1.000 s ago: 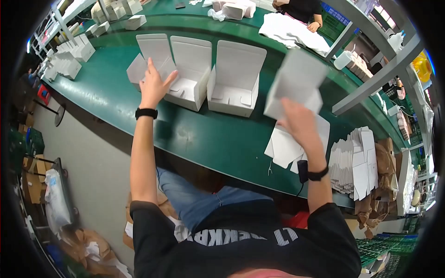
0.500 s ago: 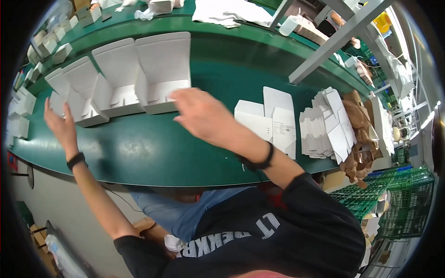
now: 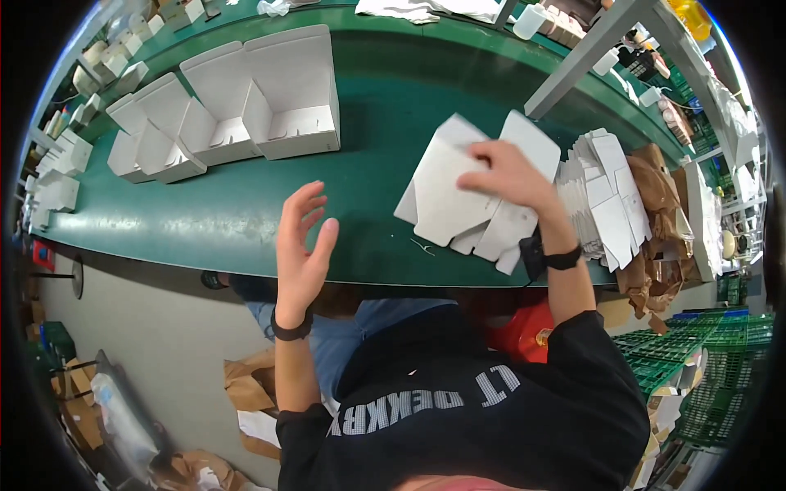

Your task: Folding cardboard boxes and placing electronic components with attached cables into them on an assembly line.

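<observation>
My left hand [image 3: 301,250] hovers over the near middle of the table, fingers apart and nothing in it. Farther right, my right hand [image 3: 512,173] has its fingers bent on a flat, unfolded white carton [image 3: 450,192], which lies tilted across other flat white cartons [image 3: 536,147]. The fingertips' exact grip is partly hidden. At the far left stands a row of several open white boxes [image 3: 299,139], side by side with their lids raised.
A stack of flat white cartons [image 3: 610,204] sits on the right of the green table [image 3: 205,221], beside crumpled brown paper [image 3: 659,192]. A grey metal post [image 3: 573,65] slants over the far right. Green plastic crates [image 3: 720,360] stand at lower right.
My left hand has left the box row and moved right. My right hand has gone from the row's right end to the flat cartons, where one now lies turned and shifted.
</observation>
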{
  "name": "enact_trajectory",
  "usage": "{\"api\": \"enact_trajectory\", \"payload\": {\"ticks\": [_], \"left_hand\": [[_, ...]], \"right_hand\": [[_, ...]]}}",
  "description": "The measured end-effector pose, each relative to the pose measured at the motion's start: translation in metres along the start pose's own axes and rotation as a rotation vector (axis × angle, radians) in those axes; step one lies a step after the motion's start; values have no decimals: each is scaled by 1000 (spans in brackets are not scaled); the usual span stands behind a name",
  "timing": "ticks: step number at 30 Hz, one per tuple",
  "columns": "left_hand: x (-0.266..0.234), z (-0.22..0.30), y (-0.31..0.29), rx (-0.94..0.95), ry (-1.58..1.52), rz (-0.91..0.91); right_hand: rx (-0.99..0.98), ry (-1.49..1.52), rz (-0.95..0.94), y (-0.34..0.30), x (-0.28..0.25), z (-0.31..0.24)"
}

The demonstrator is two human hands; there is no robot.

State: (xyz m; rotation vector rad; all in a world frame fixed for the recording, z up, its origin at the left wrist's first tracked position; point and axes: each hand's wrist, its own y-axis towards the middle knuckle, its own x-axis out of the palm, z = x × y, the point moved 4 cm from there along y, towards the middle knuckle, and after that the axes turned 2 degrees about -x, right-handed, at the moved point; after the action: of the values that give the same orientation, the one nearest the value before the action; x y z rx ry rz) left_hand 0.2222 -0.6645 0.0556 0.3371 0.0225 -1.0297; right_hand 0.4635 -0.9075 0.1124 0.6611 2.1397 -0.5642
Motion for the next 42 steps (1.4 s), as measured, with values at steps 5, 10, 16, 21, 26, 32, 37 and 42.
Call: {"api": "enact_trajectory", "payload": {"ticks": [5, 10, 16, 21, 26, 32, 37, 42], "left_hand": [[32, -35, -39, -225, -699, 116], [25, -11, -50, 10, -1092, 137], [-26, 8, -49, -173, -780, 17], [-22, 37, -14, -21, -467, 9], [-14, 49, -2, -212, -994, 112], [-13, 82, -14, 160, -300, 264], [-38, 99, 8, 712, 410, 102], [-10, 119, 3, 598, 704, 63]], "right_hand": [[-320, 790, 251, -38, -19, -96], [-469, 1013, 238, -54, 46, -126], [-348, 1283, -61, -58, 87, -136], [-363, 1237, -232, -48, 90, -151], [-757, 1207, 446, -57, 74, -183], [-763, 499, 492, -55, 76, -153], [-800, 564, 428, -50, 68, -148], [-787, 531, 439, -45, 65, -143]]}}
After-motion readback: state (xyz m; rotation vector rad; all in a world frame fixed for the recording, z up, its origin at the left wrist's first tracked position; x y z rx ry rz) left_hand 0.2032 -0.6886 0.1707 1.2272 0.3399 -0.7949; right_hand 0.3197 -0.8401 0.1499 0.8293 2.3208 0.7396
